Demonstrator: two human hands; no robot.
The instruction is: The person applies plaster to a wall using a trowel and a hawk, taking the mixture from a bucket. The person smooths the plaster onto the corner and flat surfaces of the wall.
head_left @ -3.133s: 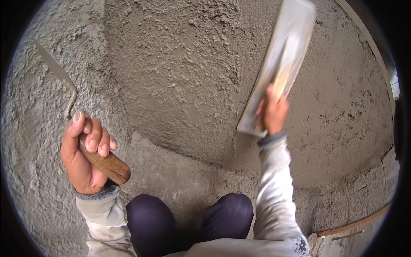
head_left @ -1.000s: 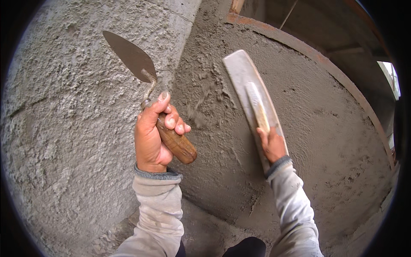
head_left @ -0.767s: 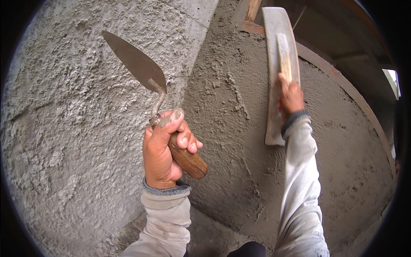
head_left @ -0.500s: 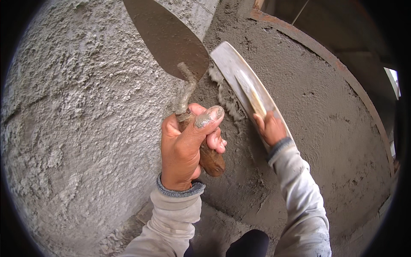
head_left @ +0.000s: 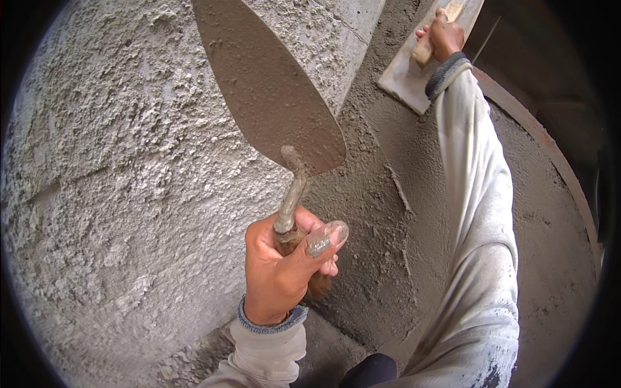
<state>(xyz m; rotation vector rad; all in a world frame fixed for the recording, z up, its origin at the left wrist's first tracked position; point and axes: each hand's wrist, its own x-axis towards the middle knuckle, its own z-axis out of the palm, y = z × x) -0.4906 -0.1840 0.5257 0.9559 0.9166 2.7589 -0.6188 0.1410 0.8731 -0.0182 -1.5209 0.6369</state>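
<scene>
My left hand (head_left: 284, 271) grips the wooden handle of a pointed trowel (head_left: 268, 84), its mortar-smeared blade pointing up close to the camera, in front of a rough grey wall (head_left: 110, 181). My right hand (head_left: 443, 32) is stretched up high at the top right, closed on the wooden handle of a flat plastering float (head_left: 411, 71) pressed against the smoother wet plaster (head_left: 388, 213). A pale grey sleeve covers the right arm.
The rough wall on the left meets the damp, darker plastered surface at a corner running down the middle. A curved rusty rim (head_left: 556, 161) borders the plastered area at the right. My dark trouser knee (head_left: 369, 372) shows at the bottom.
The trowel has risen and come closer to the camera, its blade now filling the upper middle. My right hand has pushed the float upward along the plaster to the top right.
</scene>
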